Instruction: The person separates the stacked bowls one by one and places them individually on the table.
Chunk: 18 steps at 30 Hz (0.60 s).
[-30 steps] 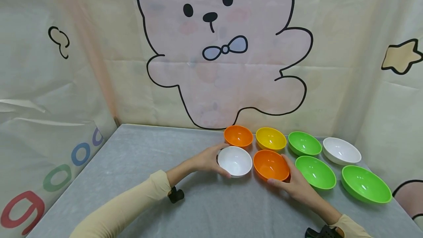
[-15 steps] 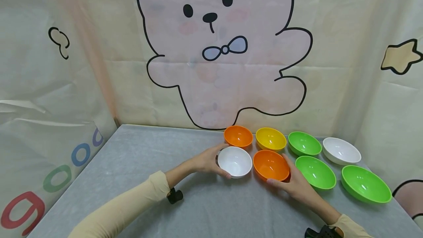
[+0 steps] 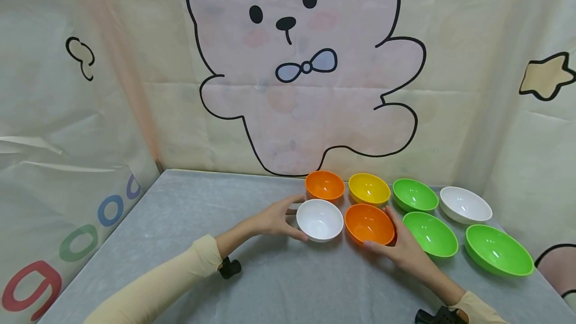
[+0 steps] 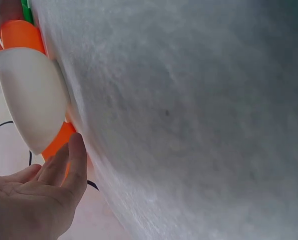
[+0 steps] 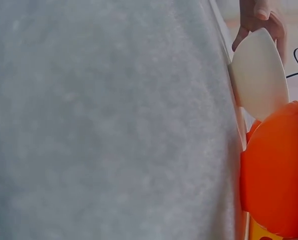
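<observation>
A small white bowl (image 3: 319, 220) stands in the front row on the table. Just left of it, my left hand (image 3: 273, 220) has its thumb and fingers spread, with a gap to the bowl's side in the left wrist view. Right of the white bowl, my right hand (image 3: 405, 249) grips an orange bowl (image 3: 369, 225), thumb at the near side and fingers at the far right rim. In the right wrist view, the orange bowl (image 5: 278, 175) fills the right edge and most of the right hand is out of sight. Behind the white bowl sits a smaller orange bowl (image 3: 324, 185).
A yellow bowl (image 3: 369, 189), a green bowl (image 3: 414, 195) and a white bowl (image 3: 465, 205) continue the back row. Two more green bowls, a medium one (image 3: 429, 234) and a large one (image 3: 498, 250), extend the front row rightward. A patterned curtain (image 3: 450, 129) hangs behind the grey-covered table (image 3: 297, 284).
My left hand has let go of the white bowl and drawn slightly left, its fingers spreading apart. The right hand and the bowls stay where they were.
</observation>
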### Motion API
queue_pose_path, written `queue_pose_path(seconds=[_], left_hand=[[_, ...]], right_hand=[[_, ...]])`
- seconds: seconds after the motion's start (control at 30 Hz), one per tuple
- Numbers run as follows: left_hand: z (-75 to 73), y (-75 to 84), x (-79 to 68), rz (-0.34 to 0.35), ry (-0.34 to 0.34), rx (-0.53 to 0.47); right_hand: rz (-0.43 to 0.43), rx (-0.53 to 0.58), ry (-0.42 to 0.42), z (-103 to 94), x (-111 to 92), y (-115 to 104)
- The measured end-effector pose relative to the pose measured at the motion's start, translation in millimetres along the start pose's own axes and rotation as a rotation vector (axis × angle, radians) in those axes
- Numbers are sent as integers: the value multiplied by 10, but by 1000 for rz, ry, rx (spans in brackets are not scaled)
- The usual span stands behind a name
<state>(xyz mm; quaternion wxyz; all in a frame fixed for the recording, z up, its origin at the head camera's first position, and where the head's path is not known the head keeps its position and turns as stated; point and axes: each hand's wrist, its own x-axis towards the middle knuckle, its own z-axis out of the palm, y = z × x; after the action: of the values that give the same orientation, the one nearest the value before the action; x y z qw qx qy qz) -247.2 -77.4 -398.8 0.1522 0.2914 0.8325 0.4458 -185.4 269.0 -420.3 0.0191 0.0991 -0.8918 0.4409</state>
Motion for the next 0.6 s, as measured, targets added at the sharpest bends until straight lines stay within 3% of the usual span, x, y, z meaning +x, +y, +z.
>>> queue_pose_path(seconds=[0.6], left_hand=[[-142, -19, -166, -21, -3, -23]], right_hand=[[-3, -13, -7, -105, 89, -167]])
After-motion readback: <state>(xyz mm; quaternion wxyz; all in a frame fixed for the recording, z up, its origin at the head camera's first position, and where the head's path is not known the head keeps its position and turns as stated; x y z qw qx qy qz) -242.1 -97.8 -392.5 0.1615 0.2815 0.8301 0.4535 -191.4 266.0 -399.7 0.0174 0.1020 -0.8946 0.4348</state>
